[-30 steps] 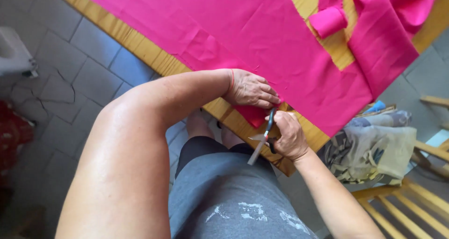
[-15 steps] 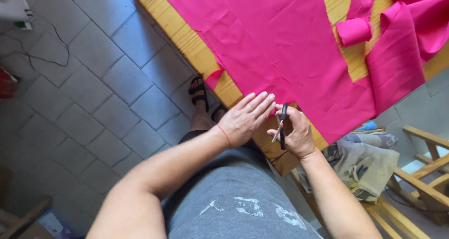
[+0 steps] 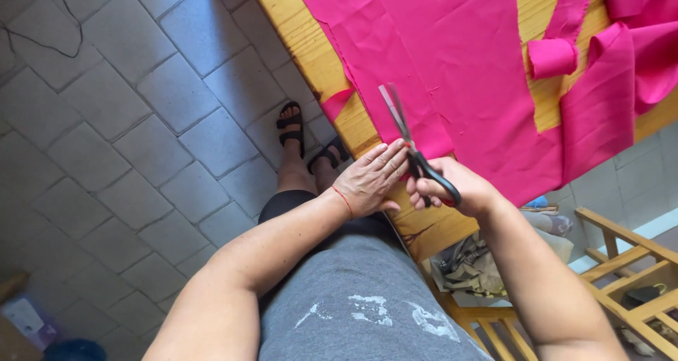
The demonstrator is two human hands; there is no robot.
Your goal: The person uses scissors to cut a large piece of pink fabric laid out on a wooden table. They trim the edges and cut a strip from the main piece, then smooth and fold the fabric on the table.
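A large sheet of bright pink fabric [image 3: 452,57] lies spread over a wooden table [image 3: 304,43]. My right hand [image 3: 452,188] grips black-handled scissors [image 3: 413,152], their blades parted and pointing up along the fabric's near edge. My left hand [image 3: 371,177] rests flat with fingers extended at the table's corner, touching the fabric edge right beside the scissors. A narrow pink strip [image 3: 337,101] hangs off the table edge. A small rolled piece of pink cloth [image 3: 552,56] sits further up on the table.
Grey tiled floor [image 3: 127,121] spreads to the left, my sandalled feet [image 3: 291,124] on it. A wooden chair [image 3: 628,262] stands at the lower right, with a khaki bag [image 3: 473,269] below the table corner. A cable [image 3: 49,36] lies on the floor at the upper left.
The view has swung left and the scissors now point up along the fabric edge with blades apart. My left hand has shifted from on the cloth to lying flat beside the scissors.
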